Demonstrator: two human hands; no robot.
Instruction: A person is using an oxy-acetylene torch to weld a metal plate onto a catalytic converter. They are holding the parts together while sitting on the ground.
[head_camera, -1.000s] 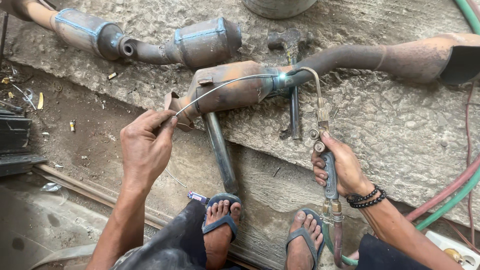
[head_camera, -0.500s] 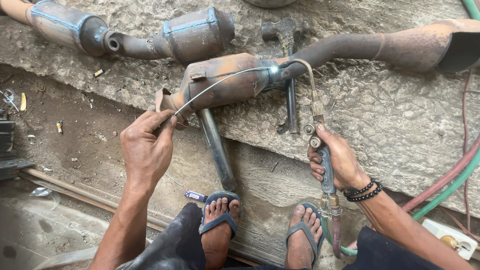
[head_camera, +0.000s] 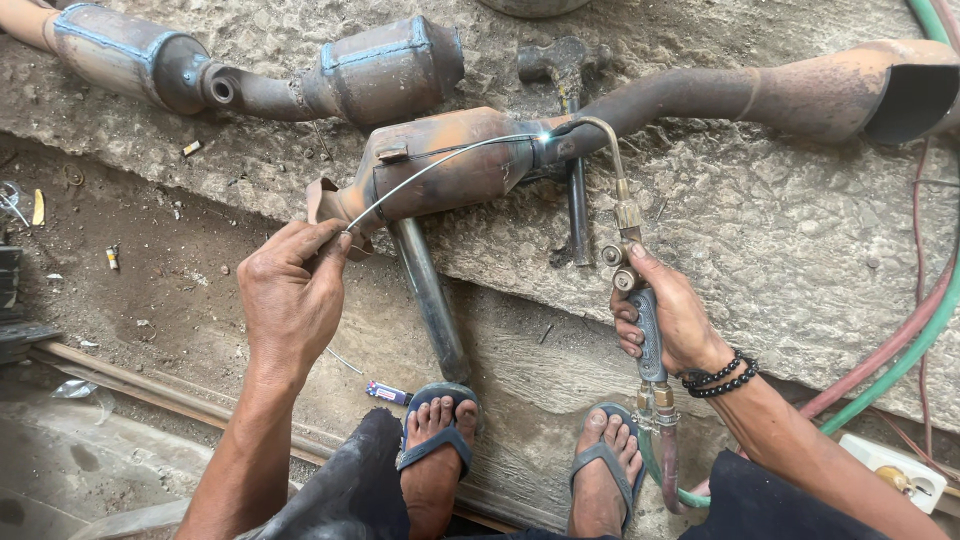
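Head view: the left hand (head_camera: 292, 295), at eight o'clock, pinches a thin filler wire (head_camera: 440, 167) that arcs up to a bright weld spot (head_camera: 543, 137) on the rusty exhaust pipe (head_camera: 450, 170) lying across the concrete slab (head_camera: 800, 240). The right hand (head_camera: 672, 318), at four o'clock, is clenched around a gas torch (head_camera: 632, 260), its curved tip at that spot. A hammer (head_camera: 568, 120) lies at twelve o'clock.
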